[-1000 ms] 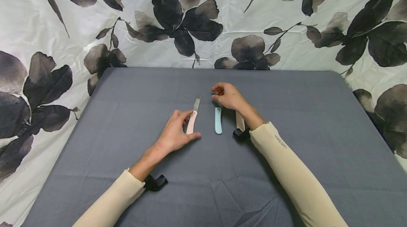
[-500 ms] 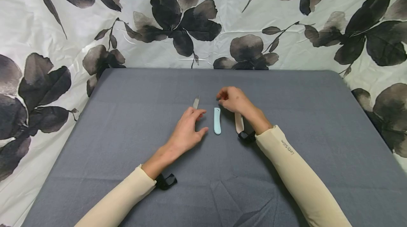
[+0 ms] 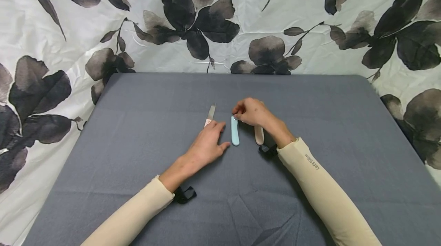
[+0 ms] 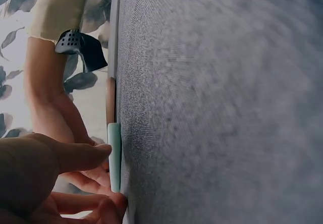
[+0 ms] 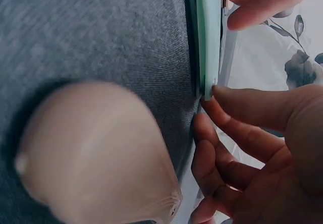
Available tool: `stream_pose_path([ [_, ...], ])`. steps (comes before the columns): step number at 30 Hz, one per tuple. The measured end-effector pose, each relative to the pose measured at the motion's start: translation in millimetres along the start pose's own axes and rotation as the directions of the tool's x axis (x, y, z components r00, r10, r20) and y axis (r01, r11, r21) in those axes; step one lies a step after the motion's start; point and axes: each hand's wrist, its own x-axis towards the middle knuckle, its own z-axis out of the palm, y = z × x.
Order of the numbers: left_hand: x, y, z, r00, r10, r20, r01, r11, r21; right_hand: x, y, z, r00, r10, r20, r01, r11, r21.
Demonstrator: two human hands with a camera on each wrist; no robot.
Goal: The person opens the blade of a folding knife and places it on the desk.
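white fabric printed with dark grey flowers hangs behind a table covered in grey cloth. on it, in the middle, lies a slim, slightly curved, light blue folding-knife handle, no blade showing. the right hand pinches its far end between thumb and forefinger. the left hand lies beside it, thumb and fingers spread apart, gripping nothing that shows; it covers most of a pale pink knife handle whose bare metal blade points away from the person. a smooth beige curved handle lies by the right wrist, partly hidden.

the main risk, as i judge it, is a slip: the pinch takes only the very tip, so the smooth handle could skid or swivel, and a blade freed suddenly could nick a fingertip. the left hand, so near the exposed blade, could also brush its edge if it moves forward carelessly. no container is in view.
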Motion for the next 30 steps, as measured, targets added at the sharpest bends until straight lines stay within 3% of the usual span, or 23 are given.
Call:
stream_pose_path([
  [8, 4.9, 2.8, 0.7, 0.999, -0.031, 0.023, 0.03, 0.998, 0.051, 0, 0, 0, 0.999, -0.028, 0.04, 0.028, 1.0, 0.006],
  [17, 9.9, 8.3, 2.7, 0.994, -0.099, 0.049, 0.095, 0.992, 0.081, 0, 2, 1, 0.999, -0.027, 0.028, 0.026, 0.999, 0.019],
  [23, 12.1, 9.7, 3.3, 0.997, -0.076, 0.033, 0.073, 0.993, 0.096, 0, 0, 1, 1.0, -0.015, -0.001, 0.015, 1.0, -0.009],
  [30, 12.5, 9.3, 4.0, 0.999, -0.029, 0.046, 0.027, 0.999, 0.034, -2, 1, 1, 0.999, 0.0, -0.037, -0.001, 1.0, -0.022],
])
